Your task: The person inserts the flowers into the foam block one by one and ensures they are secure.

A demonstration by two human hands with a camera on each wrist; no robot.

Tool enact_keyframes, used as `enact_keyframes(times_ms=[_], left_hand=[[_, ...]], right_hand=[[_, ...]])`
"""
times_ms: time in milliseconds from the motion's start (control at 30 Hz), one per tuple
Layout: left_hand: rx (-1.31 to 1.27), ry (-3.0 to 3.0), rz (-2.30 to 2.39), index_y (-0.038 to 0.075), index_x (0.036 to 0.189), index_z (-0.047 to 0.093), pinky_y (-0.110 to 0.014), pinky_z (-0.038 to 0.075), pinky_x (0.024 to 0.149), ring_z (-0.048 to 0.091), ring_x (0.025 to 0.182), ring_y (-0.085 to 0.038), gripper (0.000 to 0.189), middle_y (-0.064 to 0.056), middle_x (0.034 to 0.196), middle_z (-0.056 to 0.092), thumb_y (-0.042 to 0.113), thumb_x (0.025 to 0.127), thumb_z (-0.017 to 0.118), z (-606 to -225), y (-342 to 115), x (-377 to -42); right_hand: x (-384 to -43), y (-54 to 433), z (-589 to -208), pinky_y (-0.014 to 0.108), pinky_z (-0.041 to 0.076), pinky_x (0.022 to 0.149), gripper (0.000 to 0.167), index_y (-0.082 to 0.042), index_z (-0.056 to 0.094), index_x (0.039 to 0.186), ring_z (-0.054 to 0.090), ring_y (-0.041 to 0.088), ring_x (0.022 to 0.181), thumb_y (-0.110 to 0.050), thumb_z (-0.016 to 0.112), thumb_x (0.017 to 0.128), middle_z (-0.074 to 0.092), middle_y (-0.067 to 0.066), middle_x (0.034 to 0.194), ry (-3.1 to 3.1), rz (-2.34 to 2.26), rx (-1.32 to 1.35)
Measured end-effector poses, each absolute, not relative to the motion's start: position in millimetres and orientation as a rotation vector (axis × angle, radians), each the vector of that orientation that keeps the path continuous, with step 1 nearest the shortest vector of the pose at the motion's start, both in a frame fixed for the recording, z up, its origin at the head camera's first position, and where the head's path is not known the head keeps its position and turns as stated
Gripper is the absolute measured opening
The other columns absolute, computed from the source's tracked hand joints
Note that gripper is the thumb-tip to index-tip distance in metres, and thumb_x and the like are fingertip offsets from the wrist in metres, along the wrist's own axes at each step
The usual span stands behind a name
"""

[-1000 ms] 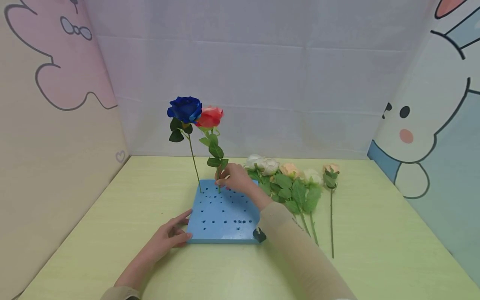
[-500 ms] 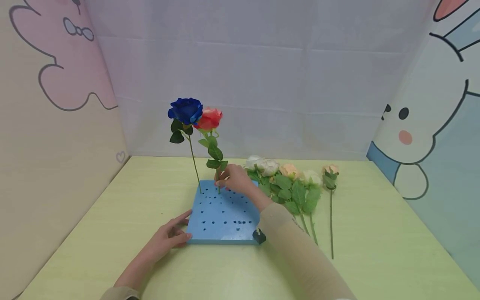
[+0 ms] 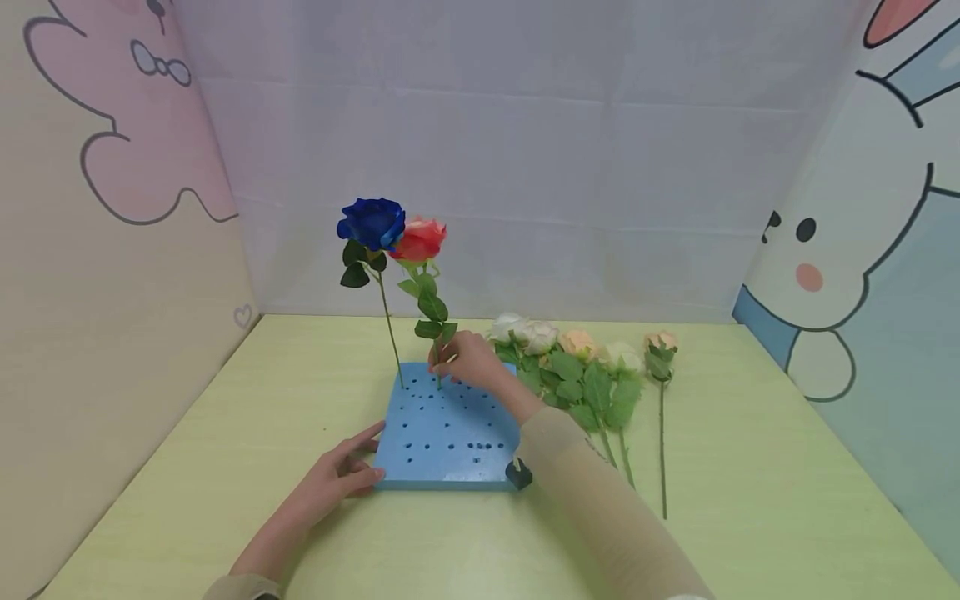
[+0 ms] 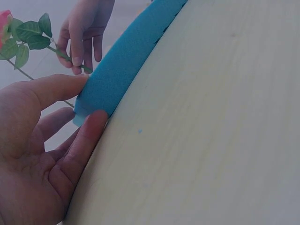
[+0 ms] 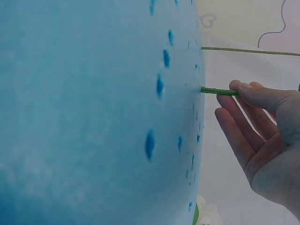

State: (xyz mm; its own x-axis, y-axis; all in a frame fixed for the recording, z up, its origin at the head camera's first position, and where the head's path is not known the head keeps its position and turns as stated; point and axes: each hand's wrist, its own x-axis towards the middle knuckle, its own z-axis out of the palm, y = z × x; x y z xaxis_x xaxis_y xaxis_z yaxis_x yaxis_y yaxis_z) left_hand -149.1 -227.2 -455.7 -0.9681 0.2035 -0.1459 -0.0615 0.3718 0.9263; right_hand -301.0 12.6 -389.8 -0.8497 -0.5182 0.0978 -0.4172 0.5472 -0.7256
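Hardly anything has moved since a second ago; only my view has tipped slightly upward. My right grip [image 3: 467, 360] pinches the green stem [image 5: 218, 91] of the red rose [image 3: 420, 240], standing in the far part of the blue board [image 3: 442, 468]; how deep it sits I can't tell. My left grip [image 3: 337, 477], fingers relaxed, touches the board's left side. Nearby stands the blue rose [image 3: 371, 223] (leaning slightly); pale roses [image 3: 577, 367] lie on the desk [image 3: 750, 467].
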Motion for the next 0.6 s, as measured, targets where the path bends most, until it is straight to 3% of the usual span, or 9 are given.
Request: enact_keyframes(times_ms=[200, 367, 600], left_hand=[[0.137, 2.396, 1.642, 0.017, 0.154, 0.035, -0.024, 0.059, 0.081, 0.059, 0.093, -0.014, 0.071, -0.023, 0.146, 0.044, 0.021, 0.092, 0.069, -457, -228, -150], [0.142, 2.392, 1.647, 0.017, 0.154, 0.035, -0.024, 0.059, 0.081, 0.059, 0.094, -0.014, 0.071, -0.023, 0.146, 0.043, 0.021, 0.092, 0.069, -457, -229, -149], [0.123, 2.394, 1.636, 0.017, 0.154, 0.035, -0.026, 0.059, 0.082, 0.058, 0.094, -0.014, 0.072, -0.023, 0.147, 0.043, 0.021, 0.092, 0.069, -455, -229, -148]], right_hand=[[-299, 14, -389, 0.025, 0.057, 0.061, 0.007, -0.013, 0.076, 0.095, 0.072, 0.022, 0.077, -0.015, 0.072, 0.09, 0.078, 0.005, 0.097, 2.67, -1.163, -0.823], [-297, 17, -390, 0.028, 0.059, 0.081, 0.023, -0.007, 0.073, 0.111, 0.072, 0.022, 0.098, -0.009, 0.072, 0.088, 0.077, 0.008, 0.106, 2.652, -1.181, -0.85], [-290, 27, -385, 0.043, 0.052, 0.104, 0.047, -0.007, 0.06, 0.133, 0.063, 0.03, 0.122, -0.011, 0.073, 0.088, 0.065, 0.011, 0.132, 2.594, -1.226, -0.808]])
